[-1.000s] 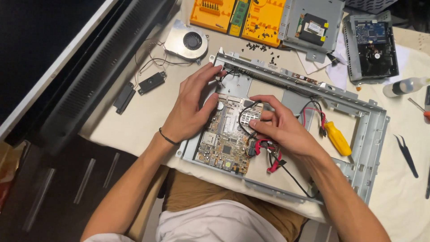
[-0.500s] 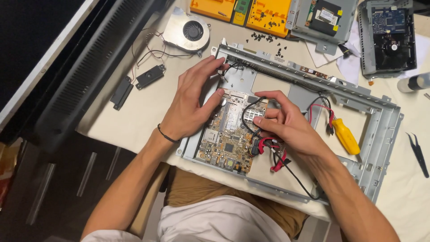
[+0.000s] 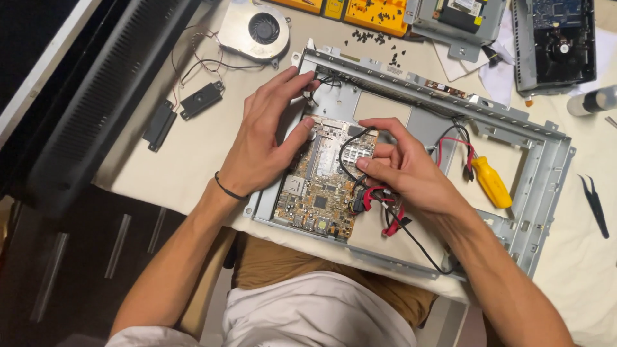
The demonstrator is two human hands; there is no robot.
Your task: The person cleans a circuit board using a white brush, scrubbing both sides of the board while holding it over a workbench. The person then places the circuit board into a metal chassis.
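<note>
One circuit board (image 3: 319,187) lies in the near left corner of the grey metal frame (image 3: 543,193). It looks light, stiff and fragile, best taken by its bare edges. The right hand (image 3: 411,173), at the board's right edge, pinches a black cable (image 3: 345,160) between curled fingers. The left hand (image 3: 263,144) rests spread across the board's far left corner, gripping nothing. Right of the board lies one yellow-handled screwdriver (image 3: 491,182); beyond it, one fan (image 3: 252,30) and two black speakers (image 3: 200,98).

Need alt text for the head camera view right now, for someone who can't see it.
Both hands work on a circuit board in a metal chassis frame: the left hand rests on the board's edge, the right hand pinches a black cable. A yellow-handled screwdriver lies to the right.
</note>
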